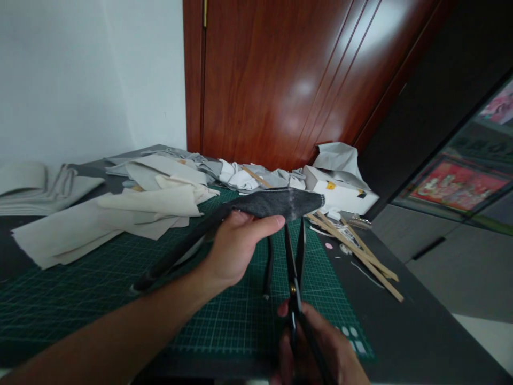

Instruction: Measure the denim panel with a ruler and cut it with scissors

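Observation:
A long strip of dark grey fabric (280,203) is pinched in my left hand (240,246), with the thumb lying along its near side. The strip's frayed end points right, and its other part slopes down to the lower left over the mat. My right hand (316,342) is wrapped round the handles of black scissors (294,289). Their blades are parted and point up, with the tips just below the fabric. A short dark strip (268,267) hangs or lies between the two hands; its upper end is hidden.
A green cutting mat (232,326) covers much of the dark table (396,331). Pale fabric pieces (80,224) lie at left, more cloth behind. A white box (340,190) and wooden sticks (360,251) are at right. Behind stands a reddish-brown door (264,85).

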Available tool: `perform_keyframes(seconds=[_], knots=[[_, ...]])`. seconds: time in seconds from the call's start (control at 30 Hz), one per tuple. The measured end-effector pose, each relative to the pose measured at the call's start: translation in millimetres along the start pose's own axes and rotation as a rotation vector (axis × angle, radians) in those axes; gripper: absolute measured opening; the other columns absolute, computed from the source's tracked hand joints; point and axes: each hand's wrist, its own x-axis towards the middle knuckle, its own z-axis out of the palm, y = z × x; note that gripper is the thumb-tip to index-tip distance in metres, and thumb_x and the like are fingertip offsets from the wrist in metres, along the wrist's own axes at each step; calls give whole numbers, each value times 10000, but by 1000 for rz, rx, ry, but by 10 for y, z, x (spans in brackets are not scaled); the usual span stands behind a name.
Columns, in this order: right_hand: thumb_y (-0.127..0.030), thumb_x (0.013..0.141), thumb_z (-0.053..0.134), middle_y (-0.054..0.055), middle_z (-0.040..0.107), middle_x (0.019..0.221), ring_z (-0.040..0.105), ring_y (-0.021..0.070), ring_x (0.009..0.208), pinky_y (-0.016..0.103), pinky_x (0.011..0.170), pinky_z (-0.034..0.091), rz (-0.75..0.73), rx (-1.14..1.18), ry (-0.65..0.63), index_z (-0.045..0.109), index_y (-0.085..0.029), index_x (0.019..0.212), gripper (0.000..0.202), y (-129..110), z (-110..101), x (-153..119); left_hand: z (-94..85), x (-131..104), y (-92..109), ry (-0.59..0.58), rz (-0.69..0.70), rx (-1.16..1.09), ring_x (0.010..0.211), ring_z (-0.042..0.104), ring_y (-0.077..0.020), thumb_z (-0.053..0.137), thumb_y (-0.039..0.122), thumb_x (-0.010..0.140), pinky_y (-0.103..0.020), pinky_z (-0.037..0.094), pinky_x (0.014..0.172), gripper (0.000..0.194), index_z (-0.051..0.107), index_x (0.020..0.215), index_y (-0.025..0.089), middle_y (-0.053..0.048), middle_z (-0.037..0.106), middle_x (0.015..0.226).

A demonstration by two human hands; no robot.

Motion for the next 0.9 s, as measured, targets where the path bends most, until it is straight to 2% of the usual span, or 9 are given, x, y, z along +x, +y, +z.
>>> perform_keyframes(seconds=[0.03,0.1,0.2,0.33,0.47,0.57,0.73,0.8,0.9], knots=[[-690,482,983,-18,629,668,613,187,569,319,588,501,-76,-47,-7,692,-255,1112,819,-40,32,23,-14,64,18,-34,23,16,1142,738,-313,862,167,720,-482,483,1108,220,824,928,229,-37,832,946],[-731,604,912,-4,619,714,618,195,611,318,602,490,-219,-163,28,677,-239,1149,771,-124,106,72,-53,182,50,-68,63,53,1144,735,-306,859,175,724,-481,478,1111,250,820,965,231,-34,831,966],[-681,765,840,9,613,788,600,186,675,306,631,483,-304,-283,132,682,-229,1151,615,-221,212,163,-147,287,82,-35,59,81,1099,742,-311,859,199,714,-499,470,1110,153,812,859,213,-48,830,950],[-599,783,877,6,637,813,579,167,700,285,638,493,-290,-264,140,688,-233,1183,575,-207,263,316,-272,292,108,53,-2,10,1119,731,-349,866,176,656,-529,465,1103,131,809,770,203,-65,829,908],[-495,771,923,14,704,846,646,177,742,290,681,538,-315,-192,150,694,-242,1219,563,-125,285,435,-306,270,131,40,-29,-49,1185,708,-349,843,134,648,-514,448,1127,169,822,801,203,-72,833,931],[-423,783,930,29,751,915,710,211,847,322,778,580,-425,-150,219,672,-257,1262,569,-178,315,497,-295,245,107,33,12,-65,1199,704,-322,834,115,663,-494,431,1149,245,830,883,221,-53,836,962],[-279,841,893,55,770,1168,716,239,1127,355,996,549,-683,-78,336,645,-271,1222,455,-514,241,672,-295,105,-82,-11,-14,10,1146,729,-309,822,142,721,-485,448,1133,281,831,986,237,-34,837,1018],[-248,821,902,22,748,1082,719,210,1032,315,920,561,-778,-44,355,650,-270,1200,455,-628,178,755,-312,40,-180,-65,-62,52,1133,733,-306,807,173,762,-486,463,1116,243,832,997,228,-39,837,1022],[-251,764,941,-54,641,839,636,127,718,226,666,525,-830,-11,403,692,-260,1167,474,-691,111,838,-343,-24,-291,-138,-139,106,1138,728,-305,778,189,794,-476,478,1099,203,837,988,206,-46,837,1021]])
